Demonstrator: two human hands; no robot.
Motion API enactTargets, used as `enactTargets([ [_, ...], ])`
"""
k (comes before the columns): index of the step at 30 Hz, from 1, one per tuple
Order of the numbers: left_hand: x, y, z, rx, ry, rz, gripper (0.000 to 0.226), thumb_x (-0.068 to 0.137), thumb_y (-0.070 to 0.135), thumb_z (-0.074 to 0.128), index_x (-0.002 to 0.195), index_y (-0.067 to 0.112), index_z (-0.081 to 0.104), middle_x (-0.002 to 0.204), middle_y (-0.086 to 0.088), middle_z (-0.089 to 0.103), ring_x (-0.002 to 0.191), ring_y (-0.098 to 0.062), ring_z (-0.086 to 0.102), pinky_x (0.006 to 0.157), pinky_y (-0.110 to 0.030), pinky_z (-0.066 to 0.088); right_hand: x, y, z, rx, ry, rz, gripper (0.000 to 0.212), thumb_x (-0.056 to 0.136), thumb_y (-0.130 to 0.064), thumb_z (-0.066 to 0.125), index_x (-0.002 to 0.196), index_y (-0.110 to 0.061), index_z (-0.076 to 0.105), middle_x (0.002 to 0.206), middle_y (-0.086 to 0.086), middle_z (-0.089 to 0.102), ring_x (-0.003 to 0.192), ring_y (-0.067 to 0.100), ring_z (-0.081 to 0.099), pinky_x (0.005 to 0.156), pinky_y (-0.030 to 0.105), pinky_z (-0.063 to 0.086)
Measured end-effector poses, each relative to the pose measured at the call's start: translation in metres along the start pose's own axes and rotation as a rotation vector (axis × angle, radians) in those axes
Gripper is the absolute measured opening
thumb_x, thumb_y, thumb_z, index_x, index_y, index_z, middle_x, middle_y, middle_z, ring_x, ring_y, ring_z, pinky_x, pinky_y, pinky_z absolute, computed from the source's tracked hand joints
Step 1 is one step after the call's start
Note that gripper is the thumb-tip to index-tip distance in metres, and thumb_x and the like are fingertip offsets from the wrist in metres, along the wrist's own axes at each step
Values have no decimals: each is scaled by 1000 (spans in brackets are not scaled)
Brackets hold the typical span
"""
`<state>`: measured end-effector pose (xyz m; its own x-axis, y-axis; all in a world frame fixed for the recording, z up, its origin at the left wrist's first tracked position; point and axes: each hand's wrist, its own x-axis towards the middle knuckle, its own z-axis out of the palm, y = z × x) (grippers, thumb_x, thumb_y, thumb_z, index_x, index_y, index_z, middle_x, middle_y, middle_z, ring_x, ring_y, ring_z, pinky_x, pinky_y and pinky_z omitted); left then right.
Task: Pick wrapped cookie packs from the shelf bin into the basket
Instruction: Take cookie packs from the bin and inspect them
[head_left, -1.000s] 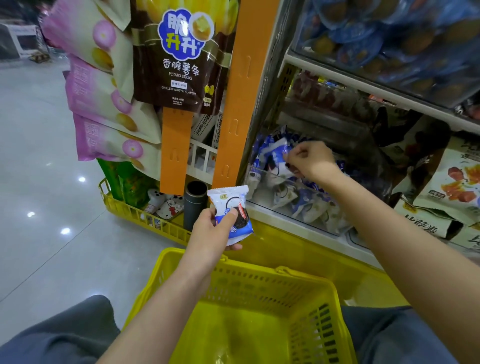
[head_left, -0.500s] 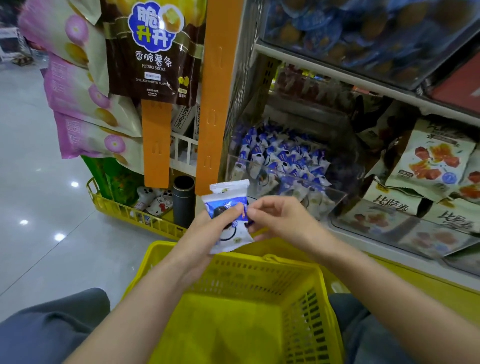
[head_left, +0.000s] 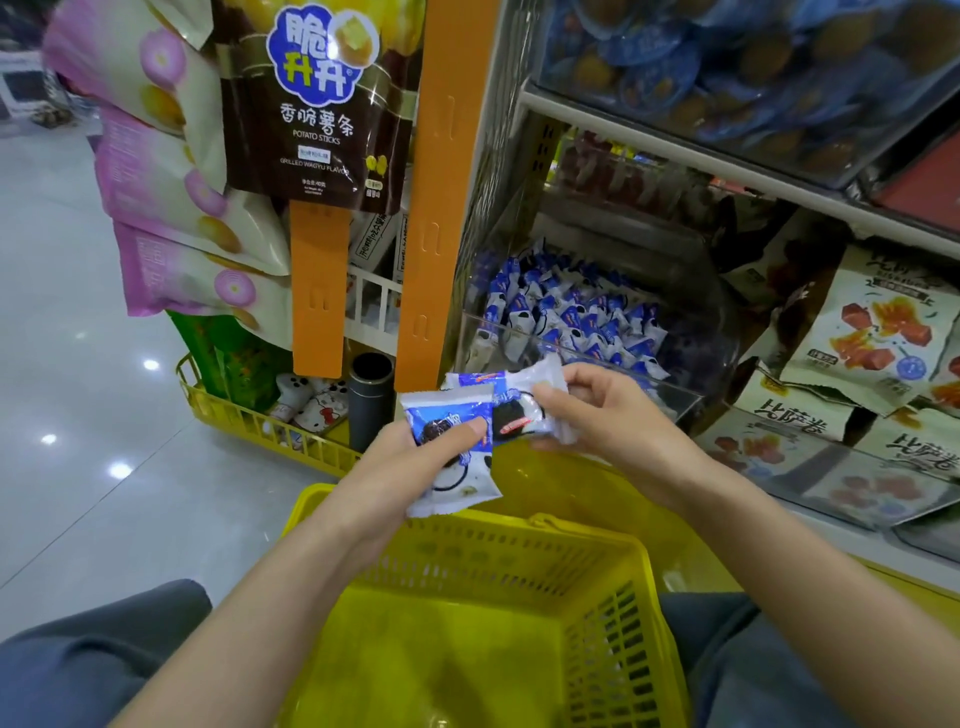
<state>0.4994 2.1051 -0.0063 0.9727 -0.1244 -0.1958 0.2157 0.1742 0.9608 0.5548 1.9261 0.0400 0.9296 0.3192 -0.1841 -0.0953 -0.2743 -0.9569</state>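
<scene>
While both hands hang just above the far rim of the yellow basket (head_left: 587, 535), I see each one pinching a wrapped cookie pack. The left hand (head_left: 410, 462) holds the first pack (head_left: 457, 480) with its thumb laid across the printed front. That pack's long axis runs nearly upright, slightly tilted, with one crimped end up toward the shelf and the other down toward the basket. The right hand (head_left: 602, 415) has its fingers curled round a second pack (head_left: 511, 415), whose long axis lies more crosswise, left to right. Its near end overlaps the first pack's upper right corner. Behind them, the clear shelf bin (head_left: 691, 364) holds a heap of blue-and-white packs (head_left: 576, 322) pointing every which way.
</scene>
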Motion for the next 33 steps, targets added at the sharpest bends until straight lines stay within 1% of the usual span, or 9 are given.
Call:
enactTargets([
  [4, 2, 4, -3, 121, 71, 36, 19, 87, 29, 61, 103, 22, 67, 100, -1, 73, 98, -19, 66, 88, -33, 49, -5, 3, -6, -359, -192, 81, 51, 80, -30, 67, 126, -24, 45, 111, -3, 64, 96, 3, 63, 85, 20, 51],
  [6, 2, 6, -1, 168, 29, 67, 24, 87, 28, 61, 110, 24, 65, 103, 7, 72, 99, -9, 65, 90, -30, 49, -8, -1, -4, -414, -325, 78, 45, 79, -41, 60, 122, -29, 52, 114, -8, 64, 98, -7, 59, 87, 15, 47],
  [9, 3, 6, 2, 156, -7, 96, 26, 88, 29, 60, 113, 30, 62, 106, 13, 70, 97, -1, 64, 87, -23, 50, -5, -9, -1, -510, -343, 24, 30, 89, -39, 50, 110, -23, 64, 103, 7, 68, 85, 12, 56, 77, 29, 42],
  [14, 15, 8, -5, 41, 152, 71, 22, 88, 35, 57, 109, 29, 60, 101, 5, 70, 89, -4, 66, 65, -8, 50, 36, -39, -21, -509, 62, -28, 17, 90, -33, 56, 96, -21, 67, 85, 0, 70, 68, 7, 61, 65, 26, 49],
  [17, 27, 12, -8, -136, 241, -30, 31, 91, 27, 54, 120, 16, 51, 104, -3, 67, 89, -14, 64, 77, -26, 51, 74, -53, -33, -424, 329, -95, 21, 87, -24, 60, 102, -9, 61, 97, 16, 67, 83, 22, 66, 81, 41, 55],
  [20, 35, 13, -11, -230, 286, -66, 27, 91, 23, 54, 115, 13, 46, 85, -1, 65, 70, -13, 64, 63, -26, 50, 99, -49, -30, -604, 348, -20, 22, 86, -31, 63, 93, -11, 60, 92, 12, 68, 84, 24, 65, 86, 44, 53],
  [26, 39, 14, -13, -289, 283, -84, 26, 90, 24, 54, 113, 15, 48, 70, 4, 68, 59, -10, 66, 59, -26, 48, 121, -42, -21, -858, 189, 173, 33, 82, -35, 68, 61, -16, 49, 52, 0, 54, 39, 5, 52, 39, 14, 40],
  [29, 40, 15, -12, -295, 278, -92, 30, 90, 25, 54, 117, 14, 47, 80, 0, 66, 65, -12, 65, 59, -25, 49, 126, -40, -17, -935, 137, 195, 38, 84, -39, 64, 57, -15, 52, 53, 3, 55, 44, 9, 53, 50, 19, 41],
  [33, 40, 17, -10, -308, 262, -104, 34, 90, 24, 53, 121, 12, 46, 84, -3, 65, 60, -11, 64, 49, -20, 50, 132, -35, -5, -747, 91, 195, 41, 89, -37, 59, 107, -1, 65, 97, 15, 70, 87, 21, 68, 88, 35, 51],
])
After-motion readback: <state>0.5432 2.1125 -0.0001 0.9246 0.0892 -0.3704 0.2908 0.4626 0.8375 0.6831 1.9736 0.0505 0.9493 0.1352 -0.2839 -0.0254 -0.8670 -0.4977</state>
